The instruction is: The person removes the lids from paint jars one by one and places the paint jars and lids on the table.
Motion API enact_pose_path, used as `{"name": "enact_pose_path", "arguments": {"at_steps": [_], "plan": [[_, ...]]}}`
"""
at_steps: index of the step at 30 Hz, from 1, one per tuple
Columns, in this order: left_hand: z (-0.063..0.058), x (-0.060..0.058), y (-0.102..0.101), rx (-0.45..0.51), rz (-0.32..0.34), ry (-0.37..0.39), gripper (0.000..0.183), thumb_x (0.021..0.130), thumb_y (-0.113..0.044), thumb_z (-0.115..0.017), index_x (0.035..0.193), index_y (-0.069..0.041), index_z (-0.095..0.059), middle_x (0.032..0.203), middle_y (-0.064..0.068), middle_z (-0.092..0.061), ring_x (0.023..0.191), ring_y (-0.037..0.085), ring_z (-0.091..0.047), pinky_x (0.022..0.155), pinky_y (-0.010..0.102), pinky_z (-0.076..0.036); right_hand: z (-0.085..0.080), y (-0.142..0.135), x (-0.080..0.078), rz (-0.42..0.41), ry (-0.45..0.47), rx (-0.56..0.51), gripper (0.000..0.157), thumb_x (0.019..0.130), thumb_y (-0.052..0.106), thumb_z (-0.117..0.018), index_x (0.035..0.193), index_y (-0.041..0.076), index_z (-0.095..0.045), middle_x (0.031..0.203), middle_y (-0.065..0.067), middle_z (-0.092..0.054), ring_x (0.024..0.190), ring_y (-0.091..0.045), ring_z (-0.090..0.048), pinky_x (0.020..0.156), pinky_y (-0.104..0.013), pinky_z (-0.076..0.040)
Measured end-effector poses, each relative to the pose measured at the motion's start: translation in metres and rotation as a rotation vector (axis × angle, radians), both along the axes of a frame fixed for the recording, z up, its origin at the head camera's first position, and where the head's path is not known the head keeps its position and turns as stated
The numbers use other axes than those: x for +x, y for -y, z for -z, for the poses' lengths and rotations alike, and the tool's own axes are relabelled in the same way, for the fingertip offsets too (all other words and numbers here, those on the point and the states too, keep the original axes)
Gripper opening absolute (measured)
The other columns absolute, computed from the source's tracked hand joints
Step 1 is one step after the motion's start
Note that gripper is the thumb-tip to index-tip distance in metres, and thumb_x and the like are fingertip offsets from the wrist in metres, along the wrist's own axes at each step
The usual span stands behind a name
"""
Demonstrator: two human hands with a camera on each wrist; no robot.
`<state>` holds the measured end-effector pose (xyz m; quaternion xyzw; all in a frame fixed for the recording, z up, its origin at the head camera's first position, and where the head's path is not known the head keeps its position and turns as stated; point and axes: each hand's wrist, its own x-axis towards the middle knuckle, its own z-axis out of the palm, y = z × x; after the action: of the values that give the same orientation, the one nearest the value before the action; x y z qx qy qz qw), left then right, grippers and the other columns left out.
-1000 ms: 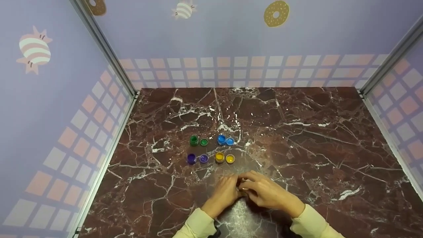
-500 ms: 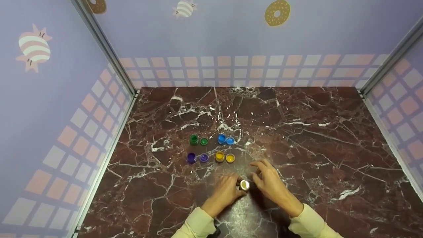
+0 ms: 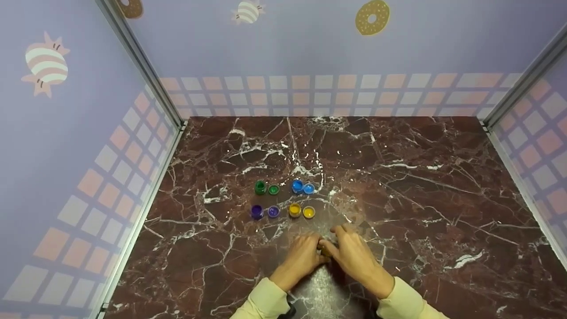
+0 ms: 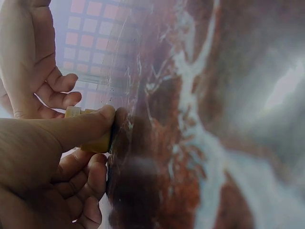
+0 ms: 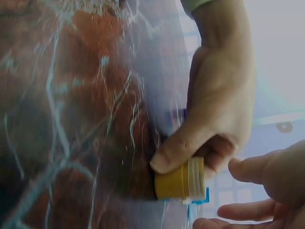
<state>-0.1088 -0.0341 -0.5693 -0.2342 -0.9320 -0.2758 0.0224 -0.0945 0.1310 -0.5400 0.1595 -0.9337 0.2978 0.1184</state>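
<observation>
My left hand (image 3: 302, 253) grips a small ochre-yellow paint jar (image 5: 170, 184) by its side, with the thumb along it, low at the tabletop. A clear ribbed lid (image 5: 196, 178) sits on the jar. My right hand (image 3: 355, 251) is close beside the lid, fingers spread and slightly bent. A gap shows between its fingers (image 5: 250, 171) and the lid in the right wrist view. From the head view, its thumb overlaps the jar and hides most of it.
Beyond the hands stand uncapped paint jars, each beside its lid: green jar (image 3: 260, 188), green lid (image 3: 273, 189), blue jar (image 3: 297, 187), blue lid (image 3: 308, 189), purple jar (image 3: 257, 212), purple lid (image 3: 273, 212), yellow jar (image 3: 295, 210), yellow lid (image 3: 308, 212). Patterned walls enclose the marbled table (image 3: 434, 199).
From over the jar, my right hand drew back to the right, baring the lid, then came in again. My left hand has kept its grip in the same spot.
</observation>
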Motion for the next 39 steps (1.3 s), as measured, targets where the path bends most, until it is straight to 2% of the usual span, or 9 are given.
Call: {"name": "enact_pose_path", "arguments": {"at_steps": [3, 7, 16, 21, 31, 39], "plan": [[0.0003, 0.0000, -0.0006, -0.013, -0.002, -0.027, 0.035, 0.069, -0.027, -0.092, 0.087, -0.011, -0.067, 0.081, -0.001, -0.067, 0.074, 0.019, -0.065, 0.074, 0.036, -0.049, 0.0009, 0.0030, 0.0034, -0.026, -0.019, 0.037, 0.033, 0.087, 0.023, -0.083, 0.099, -0.002, -0.066, 0.087, -0.008, -0.058, 0.066, -0.025, -0.062, 0.058, -0.039, -0.054], [-0.0002, 0.0003, -0.0003, -0.010, 0.005, -0.028, 0.030, 0.072, -0.022, -0.089, 0.092, -0.009, -0.071, 0.086, 0.001, -0.071, 0.080, 0.021, -0.069, 0.078, 0.037, -0.051, 0.0026, 0.0059, 0.0062, -0.053, -0.051, 0.057, 0.032, 0.085, 0.022, -0.085, 0.098, -0.001, -0.066, 0.088, -0.008, -0.058, 0.065, -0.029, -0.064, 0.056, -0.041, -0.055], [0.0002, 0.0009, 0.0002, -0.026, 0.004, -0.044, 0.028, 0.073, -0.019, -0.088, 0.089, -0.009, -0.067, 0.083, 0.001, -0.068, 0.076, 0.021, -0.066, 0.077, 0.037, -0.051, 0.0030, 0.0095, 0.0096, -0.044, -0.059, 0.086, 0.023, 0.080, 0.009, -0.087, 0.084, 0.004, -0.065, 0.082, -0.006, -0.059, 0.065, -0.028, -0.066, 0.056, -0.040, -0.054], [0.0027, 0.0000, 0.0002, -0.026, 0.007, -0.055, 0.025, 0.072, -0.015, -0.086, 0.087, -0.010, -0.067, 0.079, -0.001, -0.065, 0.073, 0.021, -0.065, 0.074, 0.037, -0.050, 0.0015, 0.0099, 0.0101, -0.068, -0.058, 0.114, 0.020, 0.080, 0.005, -0.084, 0.088, 0.002, -0.066, 0.085, -0.007, -0.058, 0.067, -0.031, -0.066, 0.058, -0.041, -0.056], [0.0030, -0.0009, 0.0003, -0.029, 0.009, -0.047, 0.028, 0.072, -0.018, -0.089, 0.084, -0.011, -0.064, 0.078, -0.001, -0.063, 0.071, 0.019, -0.063, 0.072, 0.036, -0.048, 0.0000, 0.0048, 0.0069, -0.191, -0.056, 0.116, 0.017, 0.080, 0.000, -0.082, 0.092, 0.005, -0.071, 0.085, -0.002, -0.056, 0.073, -0.021, -0.062, 0.064, -0.038, -0.056], [0.0027, -0.0008, 0.0010, -0.026, 0.012, -0.038, 0.031, 0.070, -0.019, -0.089, 0.088, -0.010, -0.065, 0.083, 0.002, -0.068, 0.077, 0.023, -0.067, 0.073, 0.037, -0.048, -0.0013, 0.0019, 0.0042, -0.286, -0.095, 0.195, 0.020, 0.079, -0.002, -0.081, 0.093, 0.006, -0.068, 0.091, -0.005, -0.060, 0.082, -0.023, -0.058, 0.069, -0.039, -0.054]]}}
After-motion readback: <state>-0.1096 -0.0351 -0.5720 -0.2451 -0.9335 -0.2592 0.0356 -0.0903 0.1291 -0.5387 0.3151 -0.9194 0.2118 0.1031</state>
